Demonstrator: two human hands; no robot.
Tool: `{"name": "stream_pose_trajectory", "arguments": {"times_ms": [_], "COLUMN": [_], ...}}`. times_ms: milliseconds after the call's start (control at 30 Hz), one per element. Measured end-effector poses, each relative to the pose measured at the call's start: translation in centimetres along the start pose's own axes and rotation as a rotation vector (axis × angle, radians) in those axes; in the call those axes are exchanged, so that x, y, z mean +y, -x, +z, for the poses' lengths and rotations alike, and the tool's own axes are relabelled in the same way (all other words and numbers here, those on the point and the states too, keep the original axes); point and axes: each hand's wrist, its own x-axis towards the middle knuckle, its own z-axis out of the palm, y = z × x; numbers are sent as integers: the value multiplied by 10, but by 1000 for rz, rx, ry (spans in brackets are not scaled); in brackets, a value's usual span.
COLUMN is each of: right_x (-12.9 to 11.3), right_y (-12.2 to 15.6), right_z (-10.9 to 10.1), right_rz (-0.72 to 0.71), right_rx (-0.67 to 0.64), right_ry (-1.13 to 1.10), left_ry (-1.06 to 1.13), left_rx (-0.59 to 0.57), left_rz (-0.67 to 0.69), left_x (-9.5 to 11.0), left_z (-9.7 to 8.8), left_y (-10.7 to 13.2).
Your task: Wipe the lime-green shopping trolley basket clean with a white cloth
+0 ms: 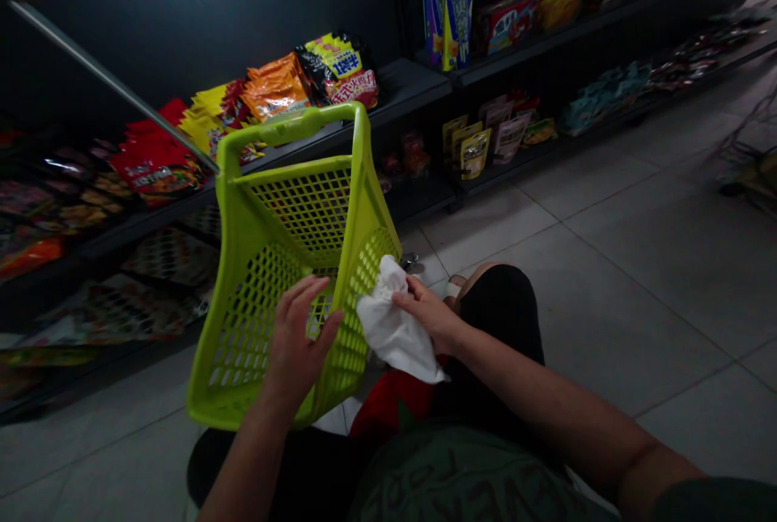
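A lime-green plastic shopping basket point(291, 198) with lattice walls stands tilted in front of me, its handle raised and its inside facing me. Against its right wall, a crumpled white cloth point(397, 332) is pinched between the thumb and fingers of my right hand point(425, 313). My left hand point(300, 340) is at the basket's near opening, fingers apart and nothing in them; whether it touches the rim I cannot tell. A metal rod point(115, 77) slants down behind the basket's handle.
Dark shelves point(418, 85) run across the back, with red noodle packets point(154, 158), orange packets point(278, 87) and blue snack packs point(447, 12). Small yellow pouches point(474, 154) sit on the lower shelf. Grey floor tiles point(607, 263) extend to the right of my knees.
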Motion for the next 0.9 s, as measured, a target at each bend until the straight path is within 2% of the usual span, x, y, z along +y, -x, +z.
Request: {"name": "stream_pose_trajectory", "arguments": {"times_ms": [67,167,300,433,500,567,633,700,733,800,867,900], "right_x": [-14,-26,-39,-48,-49,-50,-50,-51,-51,-51,-50,-49], "right_y": [11,29,40,37,36,37,39,39,38,34,30,28], "right_z": [8,17,14,-3,-8,-9,-4,1,3,5,6,6], "right_rz": [-9,-31,-14,-28,-123,-268,-347,-261,-198,-145,-246,-319], "right_rx": [-49,-115,-95,-25,34,90,80,-29,-79,-60,131,238], "right_ry": [-43,-58,-44,158,345,447,346,153,77,28,74,118], "left_ry": [-53,-89,-115,-73,38,225,462,668,714,633,426,349], "left_rx": [-69,-259,-336,-355,-358,-410,-496,-542,-515,-332,-85,-15], "left_rz": [112,207,187,61,-25,-165,-343,-483,-511,-465,-362,-323], "left_x": [18,39,45,44,48,53,57,58,58,55,53,52], "left_z": [-2,3,12,12,10,9,9,9,9,9,8,7], "left_y": [0,-3,-11,-16,-16,-14,-11,-10,-10,-11,-13,-13]}}
